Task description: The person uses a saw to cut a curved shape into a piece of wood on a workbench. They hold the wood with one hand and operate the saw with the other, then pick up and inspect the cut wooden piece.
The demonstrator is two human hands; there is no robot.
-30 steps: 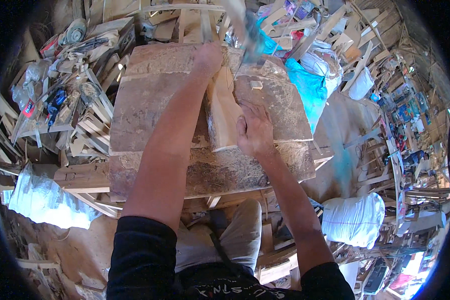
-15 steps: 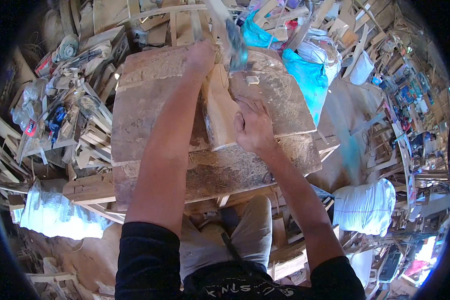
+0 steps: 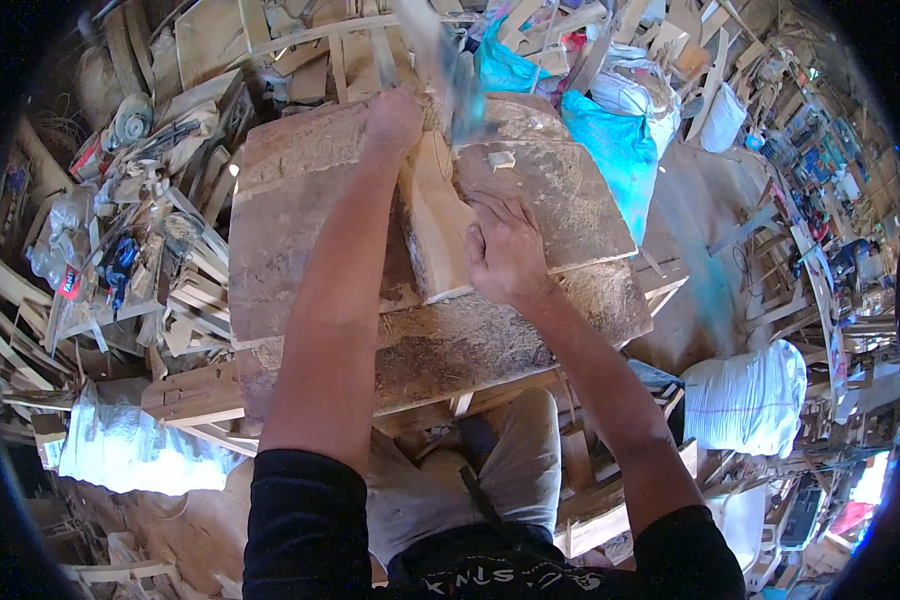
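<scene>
A pale wooden board (image 3: 437, 235) with a curved right side and a rough bark-like left edge lies lengthwise on a worn wooden work table (image 3: 300, 240). At its far end my left hand (image 3: 394, 117) is closed, fingers curled; its grip is partly hidden. My right hand (image 3: 508, 245) holds the board's right side, thumb bent toward me and fingers over the edge. Just beyond the board stands a blurred upright machine part (image 3: 462, 95), grey with a teal lower end, close to my left hand. A small pale offcut (image 3: 501, 160) rests to its right.
Wood scraps (image 3: 195, 290) pile up at the left, with a plastic bottle (image 3: 60, 262) among them. A blue bag (image 3: 610, 150) touches the table's far right side. White sacks stand at right (image 3: 745, 398) and lower left (image 3: 135, 440). Sawdust covers the table's near part.
The whole view has shifted slightly. Both hands keep their places on the board, and any movement of the board along the table is too slight to make out.
</scene>
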